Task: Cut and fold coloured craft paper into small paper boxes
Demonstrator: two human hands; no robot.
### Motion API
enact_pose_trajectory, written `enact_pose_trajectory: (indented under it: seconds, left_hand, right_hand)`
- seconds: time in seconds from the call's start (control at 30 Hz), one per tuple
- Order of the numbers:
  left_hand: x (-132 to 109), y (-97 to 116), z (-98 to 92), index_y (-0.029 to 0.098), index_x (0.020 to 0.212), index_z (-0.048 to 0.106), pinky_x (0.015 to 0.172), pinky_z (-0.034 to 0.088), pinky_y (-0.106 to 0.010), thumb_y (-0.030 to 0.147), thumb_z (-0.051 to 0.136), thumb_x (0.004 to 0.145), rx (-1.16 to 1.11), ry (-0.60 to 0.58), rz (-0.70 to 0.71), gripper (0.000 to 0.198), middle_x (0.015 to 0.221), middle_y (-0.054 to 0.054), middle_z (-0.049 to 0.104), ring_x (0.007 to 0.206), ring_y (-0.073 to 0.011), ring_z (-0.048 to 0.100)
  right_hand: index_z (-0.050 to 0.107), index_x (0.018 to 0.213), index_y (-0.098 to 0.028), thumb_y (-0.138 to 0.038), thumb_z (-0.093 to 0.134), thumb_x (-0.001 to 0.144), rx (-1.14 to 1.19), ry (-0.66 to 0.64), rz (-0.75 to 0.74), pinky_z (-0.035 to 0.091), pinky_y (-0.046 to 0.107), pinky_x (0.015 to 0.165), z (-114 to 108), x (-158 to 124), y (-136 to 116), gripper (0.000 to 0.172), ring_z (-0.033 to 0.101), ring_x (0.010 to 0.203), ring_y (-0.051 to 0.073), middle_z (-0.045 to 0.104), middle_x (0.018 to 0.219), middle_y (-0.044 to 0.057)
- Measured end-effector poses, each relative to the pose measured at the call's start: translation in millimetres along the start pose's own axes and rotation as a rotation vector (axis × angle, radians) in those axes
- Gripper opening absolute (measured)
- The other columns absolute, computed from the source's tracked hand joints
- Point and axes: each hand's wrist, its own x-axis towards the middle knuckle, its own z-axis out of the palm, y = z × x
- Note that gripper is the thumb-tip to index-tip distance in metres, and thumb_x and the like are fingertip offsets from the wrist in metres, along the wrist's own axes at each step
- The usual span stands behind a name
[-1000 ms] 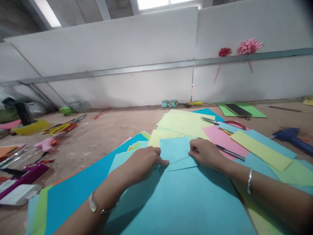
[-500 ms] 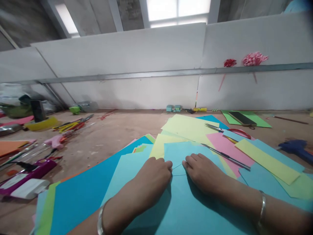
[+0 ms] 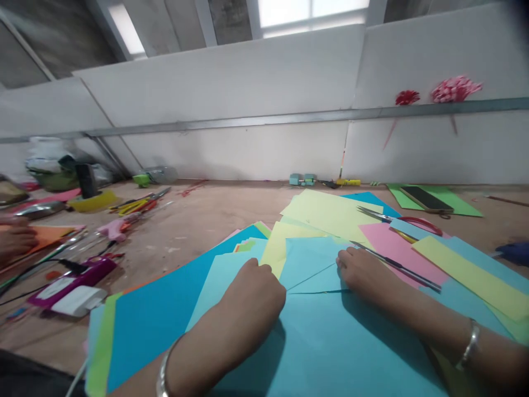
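Observation:
A small light-blue sheet of paper [image 3: 312, 262] with a slanting fold line lies on a larger light-blue sheet [image 3: 339, 347]. My left hand [image 3: 256, 298] is closed at its left end, fingers curled under and mostly hidden. At the right end my right hand [image 3: 367, 278] presses down with fingers together. The slanting edge and a straight lower edge show between both hands. Just beyond the right hand rests a slim dark metal tool [image 3: 403, 268]. Red-handled scissors [image 3: 413, 221] lie behind it, on coloured paper.
Dark-blue sheets [image 3: 165, 309] fan out at left. Yellow strips [image 3: 471, 275] and pink paper [image 3: 384, 237] lie at right. A purple power strip [image 3: 74, 281] and a pink glue gun [image 3: 115, 227] are left. Another person's hand [image 3: 16, 240] shows at the left edge. A phone [image 3: 426, 199] lies at back right.
My right hand has slid right along the small light-blue sheet, leaving a wider gap between the hands. The view has shifted left, and another person's hand has appeared at the left edge.

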Motion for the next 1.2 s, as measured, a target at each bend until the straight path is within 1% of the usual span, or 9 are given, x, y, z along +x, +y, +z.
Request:
enact_pose_trajectory:
  seconds: [0.2, 0.3, 0.4, 0.5, 0.6, 0.73, 0.83, 0.97, 1.2]
  left_hand:
    - [-4, -24, -4.7, 0.018, 0.057, 0.068, 0.051, 0.027, -0.028, 0.027, 0.073, 0.069, -0.216, -0.068, -0.122, 0.016, 0.054, -0.005, 0.062, 0.054, -0.019, 0.056]
    - [8, -36, -3.0, 0.017, 0.045, 0.057, 0.052, 0.024, -0.028, 0.033, 0.067, 0.077, -0.409, 0.121, -0.222, 0.037, 0.045, -0.002, 0.052, 0.052, -0.0168, 0.052]
    - [28, -40, 4.1, 0.017, 0.056, 0.059, 0.055, 0.026, -0.029, 0.031, 0.049, 0.088, -0.465, 0.261, -0.339, 0.037, 0.059, -0.006, 0.06, 0.063, -0.0199, 0.057]
    - [45, -38, 14.5, 0.017, 0.081, 0.063, 0.056, 0.03, -0.028, 0.042, 0.051, 0.088, -0.577, 0.341, -0.401, 0.028, 0.077, -0.008, 0.068, 0.074, -0.0233, 0.061]
    - [54, -34, 24.6, 0.017, 0.098, 0.058, 0.055, 0.032, -0.026, 0.043, 0.07, 0.073, -0.708, 0.352, -0.384, 0.038, 0.08, -0.004, 0.069, 0.073, -0.0223, 0.062]
    - [60, -29, 33.1, 0.019, 0.103, 0.055, 0.054, 0.035, -0.024, 0.019, 0.077, 0.059, -0.856, 0.354, -0.321, 0.049, 0.072, 0.003, 0.066, 0.068, -0.0184, 0.061]
    - [63, -28, 33.6, 0.019, 0.096, 0.056, 0.055, 0.036, -0.023, 0.01, 0.066, 0.062, -0.936, 0.387, -0.288, 0.036, 0.064, 0.006, 0.06, 0.063, -0.0151, 0.058]
    - [62, -31, 28.7, 0.019, 0.074, 0.056, 0.059, 0.036, -0.024, 0.011, 0.056, 0.07, -0.98, 0.489, -0.237, 0.008, 0.065, 0.004, 0.056, 0.064, -0.0135, 0.052]
    - [60, -34, 24.6, 0.018, 0.072, 0.057, 0.058, 0.038, -0.024, 0.021, 0.054, 0.074, -1.083, 0.626, -0.213, 0.006, 0.064, 0.002, 0.056, 0.064, -0.0138, 0.052]
  right_hand:
    - [0.066, 0.065, -0.012, 0.006, 0.061, 0.073, 0.018, 0.023, -0.016, 0.029, 0.026, 0.052, 0, 2, 4, 0.021, 0.051, 0.059, 0.014, 0.061, 0.066, 0.006]
    - [0.065, 0.061, -0.013, 0.007, 0.059, 0.072, 0.014, 0.048, -0.024, 0.032, 0.027, 0.053, -2, 1, 4, 0.024, 0.052, 0.06, 0.016, 0.061, 0.065, 0.006]
    - [0.067, 0.064, -0.013, 0.006, 0.054, 0.076, 0.013, 0.102, 0.005, 0.036, 0.029, 0.054, -3, 0, 3, 0.026, 0.055, 0.064, 0.019, 0.063, 0.068, 0.009]
    - [0.071, 0.077, -0.012, 0.003, 0.044, 0.083, 0.079, 0.226, 0.074, 0.045, 0.032, 0.062, -1, -1, 3, 0.032, 0.059, 0.081, 0.024, 0.068, 0.093, 0.016]
    - [0.07, 0.101, -0.011, -0.007, 0.046, 0.089, 0.213, 0.301, 0.132, 0.05, 0.039, 0.074, 2, -1, 3, 0.028, 0.059, 0.095, 0.028, 0.066, 0.11, 0.017]
    - [0.062, 0.122, -0.011, -0.02, 0.063, 0.085, 0.382, 0.212, 0.21, 0.051, 0.043, 0.078, 3, 0, 3, 0.038, 0.059, 0.098, 0.029, 0.069, 0.108, 0.015]
    - [0.063, 0.12, -0.012, -0.016, 0.066, 0.081, 0.454, 0.186, 0.255, 0.051, 0.042, 0.075, 2, 0, 5, 0.039, 0.061, 0.093, 0.028, 0.07, 0.101, 0.013]
    - [0.068, 0.106, -0.016, -0.017, 0.062, 0.082, 0.6, 0.313, 0.254, 0.05, 0.038, 0.07, 2, -1, 9, 0.025, 0.062, 0.082, 0.024, 0.07, 0.088, 0.009]
    - [0.067, 0.101, -0.018, -0.029, 0.061, 0.08, 0.815, 0.444, 0.337, 0.051, 0.034, 0.065, -15, -3, 5, 0.025, 0.062, 0.074, 0.021, 0.07, 0.084, 0.007]
